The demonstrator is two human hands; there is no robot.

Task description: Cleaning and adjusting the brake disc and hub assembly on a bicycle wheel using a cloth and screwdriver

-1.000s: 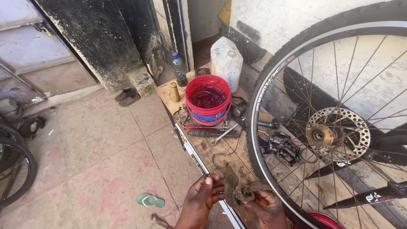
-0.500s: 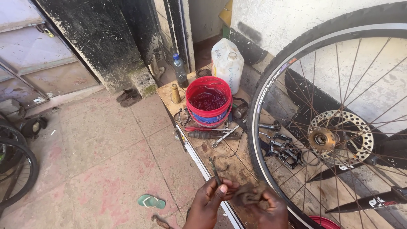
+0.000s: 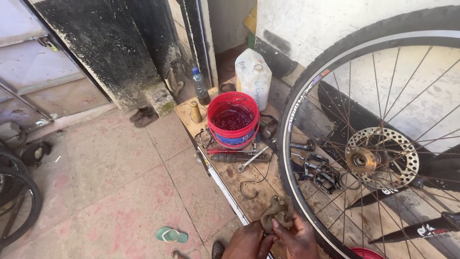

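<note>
Left hand (image 3: 249,242) and right hand (image 3: 298,239) both grasp a greasy bicycle chain (image 3: 277,213) in clenched fingers, held over the near edge of the wooden table (image 3: 230,177), just beside the bicycle wheel (image 3: 287,158). Red bucket (image 3: 234,120) stands well apart.

Only the two hands show, low at the bottom edge. The left hand (image 3: 247,242) and the right hand (image 3: 297,240) are bare, with no gloves, rings or watch. No sleeve reaches the wrists. The fingers (image 3: 280,225) look dusty and a bit greasy.
</note>
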